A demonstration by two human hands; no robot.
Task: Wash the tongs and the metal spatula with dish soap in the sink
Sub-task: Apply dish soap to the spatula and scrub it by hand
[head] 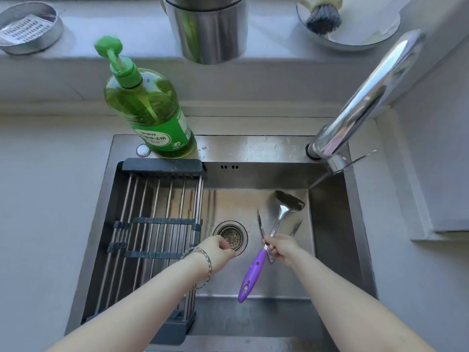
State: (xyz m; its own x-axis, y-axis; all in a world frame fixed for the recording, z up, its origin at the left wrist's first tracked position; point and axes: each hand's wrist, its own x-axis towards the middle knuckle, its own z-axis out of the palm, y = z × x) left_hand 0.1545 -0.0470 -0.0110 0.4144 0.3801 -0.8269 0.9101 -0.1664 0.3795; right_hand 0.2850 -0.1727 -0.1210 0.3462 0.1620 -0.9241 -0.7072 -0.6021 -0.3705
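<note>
- My right hand [283,247] grips both utensils together over the sink basin [327,240]: metal spatula [289,202] w/ purple handle [251,274], plus tongs [261,226].
- Spatula long axis runs near-to-far, slightly diagonal: purple handle points back toward me and to the left, blade points to the far right corner, under the faucet [365,97]. Tongs arms splay either side of the spatula shank; second arm [297,227] shows to the right.
- My left hand [220,248] is loosely curled, holding nothing I can make out, hovering over the drain strainer [232,236].
- Key relation: dish soap bottle [152,110] stands on the sink's back ledge, far left. Left hand is the nearer one and is free; right is occupied. Judgement: left hand should go to the pump head [109,45], reaching forward and up.
- Surface: basin is steel, looks wet in patches; no running water visible. No suds seen on either utensil, so washing looks not yet begun.
- Room: drying rack [154,224] covers the basin's left part, so working space is the right part only. Reach path to the bottle passes above the rack; nothing blocks it.
</note>
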